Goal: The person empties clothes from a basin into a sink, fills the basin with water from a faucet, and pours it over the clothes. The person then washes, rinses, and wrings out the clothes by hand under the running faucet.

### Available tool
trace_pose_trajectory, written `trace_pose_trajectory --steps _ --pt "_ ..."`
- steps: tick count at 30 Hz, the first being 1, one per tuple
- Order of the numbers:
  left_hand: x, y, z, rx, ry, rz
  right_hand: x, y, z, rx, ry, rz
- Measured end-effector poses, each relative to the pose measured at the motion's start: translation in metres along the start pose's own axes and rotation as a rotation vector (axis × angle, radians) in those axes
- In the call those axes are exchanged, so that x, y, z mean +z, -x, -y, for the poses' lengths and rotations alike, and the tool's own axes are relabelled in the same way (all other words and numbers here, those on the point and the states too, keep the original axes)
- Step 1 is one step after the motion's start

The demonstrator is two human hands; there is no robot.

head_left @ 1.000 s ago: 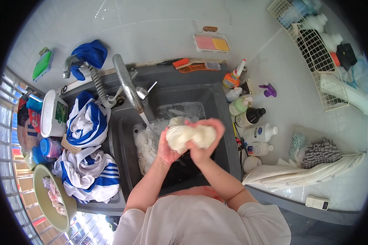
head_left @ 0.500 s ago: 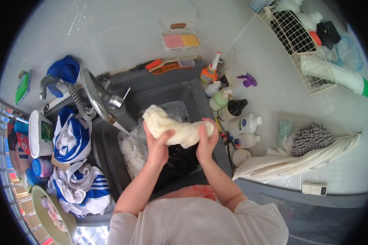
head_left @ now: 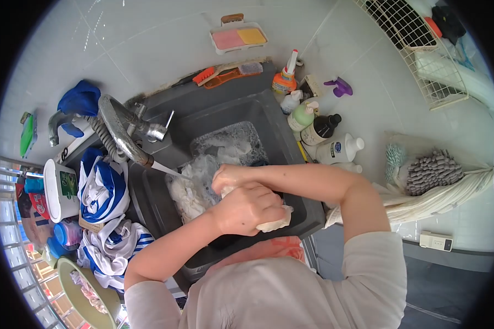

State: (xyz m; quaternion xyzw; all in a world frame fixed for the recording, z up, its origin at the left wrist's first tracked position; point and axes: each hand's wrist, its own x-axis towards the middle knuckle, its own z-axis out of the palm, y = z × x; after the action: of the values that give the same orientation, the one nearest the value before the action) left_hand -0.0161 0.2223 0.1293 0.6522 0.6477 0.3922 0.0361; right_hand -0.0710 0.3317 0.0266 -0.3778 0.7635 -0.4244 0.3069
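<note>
Both hands grip a bunched cream cloth (head_left: 277,220) over the dark sink (head_left: 208,111). My left hand (head_left: 251,208) is closed round its near end, with part of the cloth sticking out past the fingers. Farther from my body, my right hand (head_left: 233,176) is closed on the other end, the forearm reaching across from the right. Most of the cloth is hidden by the fingers. Water runs from the faucet (head_left: 121,131) onto a wet white cloth (head_left: 187,192) in the sink, among suds.
Blue-and-white clothes (head_left: 103,186) lie left of the sink, near a white tub (head_left: 60,191) and a green basin (head_left: 88,290). Several bottles (head_left: 321,130) line the right side. Brushes (head_left: 225,77) rest on the back ledge; a wire basket (head_left: 431,66) hangs at upper right.
The cloth was stretched between both hands; now it is bunched and twisted, with the hands close together and lower. My right forearm has swung across to the left.
</note>
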Motion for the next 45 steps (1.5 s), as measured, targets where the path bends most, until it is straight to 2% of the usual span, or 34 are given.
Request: trace_pose_trajectory --steps 1,2,3,5,8,10,12,13,15,19,21,22,24,25,27,28,29,30,31,32,34,35,36,37,38,40,41,42,44,45 --pt "0.0 -0.004 -0.001 0.037 -0.023 0.023 0.004 -0.003 0.002 0.0 -0.005 -0.001" --pt "0.005 -0.005 -0.001 0.034 -0.021 0.023 0.006 -0.006 0.013 0.265 -0.171 -0.065" --pt "0.013 -0.005 0.002 0.034 -0.097 0.144 0.007 -0.008 0.024 0.532 -0.335 -0.125" --pt "0.026 -0.01 0.006 0.012 -0.182 0.364 0.002 -0.01 0.039 0.5 -0.258 -0.083" --pt "0.04 -0.012 0.012 0.035 -0.296 0.447 0.006 -0.014 0.046 0.474 -0.094 -0.068" --pt "0.054 -0.013 0.018 0.043 -0.31 0.42 0.013 -0.014 0.048 0.49 -0.009 -0.085" --pt "0.055 -0.017 0.02 -0.009 -0.217 0.587 0.019 -0.017 0.048 0.549 0.225 -0.037" --pt "0.061 -0.017 0.024 -0.011 -0.222 0.584 0.021 -0.018 0.049 0.546 0.23 -0.036" --pt "0.073 -0.014 0.028 -0.051 -0.202 0.788 0.032 -0.019 0.043 0.44 0.321 -0.037" --pt "0.084 -0.001 0.03 -0.027 -0.254 0.851 0.045 -0.021 0.034 0.384 0.275 -0.095" --pt "0.09 0.011 0.038 -0.04 -0.184 0.845 0.05 -0.023 0.031 0.361 0.214 -0.248" --pt "0.092 0.019 0.041 -0.039 -0.185 0.849 0.046 -0.026 0.027 0.36 0.214 -0.252" --pt "0.067 0.027 0.038 -0.001 -0.172 0.579 0.032 -0.034 0.01 0.563 -0.039 -0.193" --pt "0.053 0.033 0.036 -0.002 -0.181 0.585 0.027 -0.034 0.001 0.555 -0.037 -0.2" --pt "0.026 0.048 0.027 -0.069 -0.169 0.204 0.019 -0.023 -0.013 0.566 -0.848 -0.451" --pt "0.021 0.058 0.024 -0.073 -0.175 0.214 0.02 -0.013 -0.015 0.446 -1.062 -0.525" --pt "0.018 0.069 0.018 -0.234 -0.14 -0.105 0.023 0.001 -0.016 0.319 -1.274 -0.592" --pt "0.016 0.08 0.011 -0.392 -0.105 -0.427 0.024 0.018 -0.004 0.224 -1.32 -0.612" --pt "0.019 0.095 0.004 -0.522 -0.084 -0.637 0.027 0.033 0.012 0.13 -1.365 -0.631" --pt "0.022 0.106 -0.001 -0.648 -0.065 -0.848 0.039 0.042 0.017 0.123 -1.373 -0.622" --pt "0.012 0.097 -0.018 -0.703 0.511 -1.371 0.059 0.052 0.027 -0.107 -0.832 -0.554" --pt "0.009 0.1 -0.022 -0.743 0.677 -1.519 0.059 0.051 0.037 -0.115 -0.835 -0.544" --pt "0.007 0.104 -0.027 -0.778 0.85 -1.664 0.058 0.051 0.05 -0.101 -0.227 -0.608" --pt "0.008 0.109 -0.03 -0.756 1.027 -1.701 0.058 0.051 0.058 -0.082 0.384 -0.642" --pt "0.012 0.113 -0.033 -0.755 1.019 -1.7 0.059 0.045 0.056 -0.088 0.383 -0.645" --pt "0.02 0.115 -0.033 -0.827 1.194 -1.668 0.054 0.021 0.048 -0.275 0.461 -0.944" --pt "0.016 0.108 -0.04 -0.796 1.156 -1.728 0.052 0.009 0.053 -0.25 0.485 -1.099" --pt "0.01 0.108 -0.041 -0.792 1.145 -1.736 0.052 0.005 0.059 -0.261 0.481 -1.095" --pt "-0.008 0.108 -0.036 -0.709 0.658 -1.59 0.055 -0.005 0.07 -0.091 0.324 -0.971" --pt "-0.021 0.099 -0.034 -0.715 0.522 -1.618 0.06 -0.011 0.076 -0.077 0.232 -0.945"
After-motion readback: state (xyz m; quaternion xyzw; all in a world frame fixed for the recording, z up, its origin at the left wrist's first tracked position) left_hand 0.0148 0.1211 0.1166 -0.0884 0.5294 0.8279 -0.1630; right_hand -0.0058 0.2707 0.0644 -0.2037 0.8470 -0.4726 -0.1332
